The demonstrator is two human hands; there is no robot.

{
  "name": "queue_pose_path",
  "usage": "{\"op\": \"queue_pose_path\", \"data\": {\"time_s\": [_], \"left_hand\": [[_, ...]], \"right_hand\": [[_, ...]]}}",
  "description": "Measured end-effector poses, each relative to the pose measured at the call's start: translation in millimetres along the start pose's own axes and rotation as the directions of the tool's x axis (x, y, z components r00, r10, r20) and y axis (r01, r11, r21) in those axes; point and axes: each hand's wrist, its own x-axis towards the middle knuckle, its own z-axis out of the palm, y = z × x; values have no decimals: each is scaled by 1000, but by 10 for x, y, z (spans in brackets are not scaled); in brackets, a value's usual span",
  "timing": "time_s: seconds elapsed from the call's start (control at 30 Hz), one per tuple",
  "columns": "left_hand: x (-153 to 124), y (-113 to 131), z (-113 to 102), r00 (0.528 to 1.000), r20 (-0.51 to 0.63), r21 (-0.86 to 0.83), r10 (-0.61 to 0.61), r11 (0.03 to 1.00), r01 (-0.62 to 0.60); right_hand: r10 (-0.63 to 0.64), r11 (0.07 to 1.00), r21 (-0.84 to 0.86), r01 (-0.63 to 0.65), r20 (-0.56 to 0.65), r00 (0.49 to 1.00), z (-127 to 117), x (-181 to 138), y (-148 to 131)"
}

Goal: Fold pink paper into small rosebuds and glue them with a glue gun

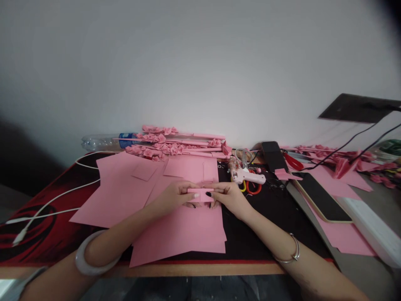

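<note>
My left hand (175,195) and my right hand (228,196) meet over the middle of the desk. Both pinch the ends of one small folded pink paper strip (201,194), held level just above a stack of large pink paper sheets (181,232). The fingers of each hand are closed on the strip. A white bangle sits on my left wrist and a thin silver bracelet on my right.
Pink paper flower stems (181,144) and a plastic water bottle (106,142) lie along the wall. A white glue gun (247,175), scissors (252,188) and a phone (322,196) are to the right. A white cable (46,205) crosses the red-black mat on the left.
</note>
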Motion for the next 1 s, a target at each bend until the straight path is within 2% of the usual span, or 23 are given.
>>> {"op": "queue_pose_path", "data": {"time_s": [0.43, 0.6, 0.9, 1.0], "left_hand": [[-51, 86, 39, 999, -40, 108, 31, 994, -27], [-52, 91, 39, 998, -42, 157, 41, 987, -34], [-55, 84, 43, 999, 23, 262, 36, 964, -41], [-58, 70, 51, 998, 39, 267, 49, 962, -58]], "right_hand": [[-43, 991, -129, 39, -34, 998, 44, -22, -71], [-42, 991, -132, 38, -28, 999, 65, -31, -57], [-56, 977, -207, 57, 12, 998, 111, -50, -21], [-67, 952, -299, 70, 22, 998, 110, -53, 15]]}}
